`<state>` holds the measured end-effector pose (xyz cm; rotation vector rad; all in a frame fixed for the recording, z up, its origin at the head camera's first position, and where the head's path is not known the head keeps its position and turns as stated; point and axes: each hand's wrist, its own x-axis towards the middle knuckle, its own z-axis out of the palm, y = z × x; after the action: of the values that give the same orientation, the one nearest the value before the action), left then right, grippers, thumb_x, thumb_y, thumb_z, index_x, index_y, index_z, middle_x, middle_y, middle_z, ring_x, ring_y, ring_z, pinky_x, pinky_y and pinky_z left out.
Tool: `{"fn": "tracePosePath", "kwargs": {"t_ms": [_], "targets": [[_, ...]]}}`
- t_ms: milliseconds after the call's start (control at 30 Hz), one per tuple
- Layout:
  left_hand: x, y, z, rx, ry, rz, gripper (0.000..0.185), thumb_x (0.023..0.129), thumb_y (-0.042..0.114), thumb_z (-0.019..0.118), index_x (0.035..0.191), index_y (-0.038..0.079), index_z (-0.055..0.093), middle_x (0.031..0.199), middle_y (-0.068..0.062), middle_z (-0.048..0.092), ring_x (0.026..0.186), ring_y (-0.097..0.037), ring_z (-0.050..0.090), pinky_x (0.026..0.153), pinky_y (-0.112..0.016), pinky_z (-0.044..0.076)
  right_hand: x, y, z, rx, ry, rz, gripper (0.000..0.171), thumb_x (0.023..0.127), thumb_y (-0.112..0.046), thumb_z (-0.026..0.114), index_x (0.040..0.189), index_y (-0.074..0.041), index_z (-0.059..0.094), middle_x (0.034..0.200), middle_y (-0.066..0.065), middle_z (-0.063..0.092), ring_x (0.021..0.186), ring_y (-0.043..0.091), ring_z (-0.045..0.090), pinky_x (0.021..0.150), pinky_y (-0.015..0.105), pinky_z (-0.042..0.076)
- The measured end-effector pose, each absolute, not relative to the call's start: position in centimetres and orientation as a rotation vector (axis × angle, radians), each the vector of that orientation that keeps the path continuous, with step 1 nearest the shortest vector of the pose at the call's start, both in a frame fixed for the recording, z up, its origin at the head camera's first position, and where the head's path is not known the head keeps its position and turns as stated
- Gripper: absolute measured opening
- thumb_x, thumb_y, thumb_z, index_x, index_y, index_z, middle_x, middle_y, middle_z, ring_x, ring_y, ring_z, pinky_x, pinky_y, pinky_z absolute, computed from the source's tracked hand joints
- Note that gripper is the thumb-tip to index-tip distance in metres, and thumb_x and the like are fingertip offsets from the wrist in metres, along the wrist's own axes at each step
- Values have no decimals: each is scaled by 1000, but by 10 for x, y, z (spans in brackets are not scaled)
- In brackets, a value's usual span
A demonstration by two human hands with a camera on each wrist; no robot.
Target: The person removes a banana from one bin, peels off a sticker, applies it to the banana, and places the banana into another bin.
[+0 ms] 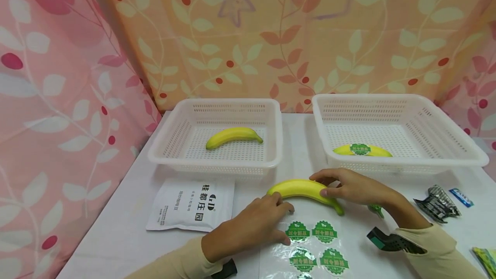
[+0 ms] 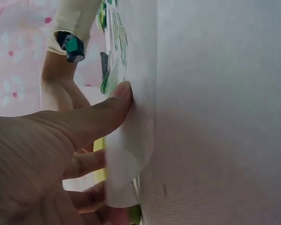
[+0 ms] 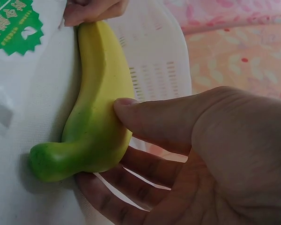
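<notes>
banana (image 1: 304,189) lies on the table (image 1: 116,223) in front of the two baskets, pinched by the right hand (image 1: 348,188) near its green stem; left hand (image 1: 252,225) touches its far tip, fingers relaxed. risk: the loose hold lets it roll onto the sticker sheet (image 1: 315,244).

White table (image 1: 116,210); pink and orange leaf-print curtains (image 1: 271,33)

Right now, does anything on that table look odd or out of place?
Nothing looks spilled or damaged. One oddity: the banana in the right basket wears a green sticker, while the banana in the left basket and the banana between the hands show none.
</notes>
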<state>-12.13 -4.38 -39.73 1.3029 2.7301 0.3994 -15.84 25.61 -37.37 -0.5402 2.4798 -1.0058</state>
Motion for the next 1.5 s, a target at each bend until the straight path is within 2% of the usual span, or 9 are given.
{"fn": "tracePosePath", "kwargs": {"t_ms": [100,233,433,700,900,1000,1233,1367,1500], "targets": [[-122,-43,-398,1287,2720,429,60,81,49,91,131,25,69,108,8,58,96,-5,51,82,-20,43,-159,256,-374,-526,2483,-1008,47,101,-29,74,143,-10,64,132,5,71,118,23,65,101,53,55],[-126,-41,-398,1270,2715,461,51,81,42,93,124,25,72,112,10,65,110,-6,56,92,-26,47,-158,256,-375,-560,2510,-1004,47,102,-28,73,143,-9,64,132,6,71,118,24,66,99,46,57],[-136,-44,-401,1122,2540,773,41,84,23,91,119,23,70,112,10,73,98,0,63,86,-21,52,-149,254,-369,-621,2608,-1030,46,101,-26,74,141,-7,65,135,8,70,116,25,68,91,32,58],[-147,-50,-396,928,2260,1070,47,85,23,91,126,31,70,124,15,68,115,-5,62,99,-28,50,-123,239,-361,-835,2766,-1077,24,92,-23,85,114,-28,78,112,-15,72,105,12,64,91,29,55],[-152,-50,-393,756,2039,1306,46,89,20,86,131,28,71,142,11,59,137,-21,58,111,-34,47,-109,225,-365,-1065,2702,-1076,23,91,-34,85,113,-34,77,115,-20,67,109,5,59,97,24,52],[-154,-50,-393,698,1947,1383,44,91,20,84,132,27,71,145,11,57,134,-20,59,106,-30,48,-106,219,-369,-1095,2688,-1067,28,90,-41,85,116,-36,76,120,-21,65,115,5,56,100,24,50],[-155,-52,-393,597,1663,1519,49,93,9,79,138,19,66,122,-1,73,97,-15,73,87,-27,58,-106,213,-373,-1072,2684,-1040,35,89,-50,83,121,-38,73,124,-21,63,118,6,54,103,27,49],[-157,-53,-392,567,1587,1559,52,91,4,80,139,18,65,121,-6,75,99,-16,74,88,-28,59,-106,213,-374,-1033,2674,-1014,39,89,-54,82,124,-40,72,128,-21,64,121,6,54,105,29,50],[-158,-54,-392,580,1619,1546,54,88,3,82,137,21,68,131,-4,70,104,-17,72,91,-30,57,-108,216,-375,-1125,2673,-1018,32,92,-48,81,122,-39,73,125,-21,66,118,6,57,103,28,51]]}}
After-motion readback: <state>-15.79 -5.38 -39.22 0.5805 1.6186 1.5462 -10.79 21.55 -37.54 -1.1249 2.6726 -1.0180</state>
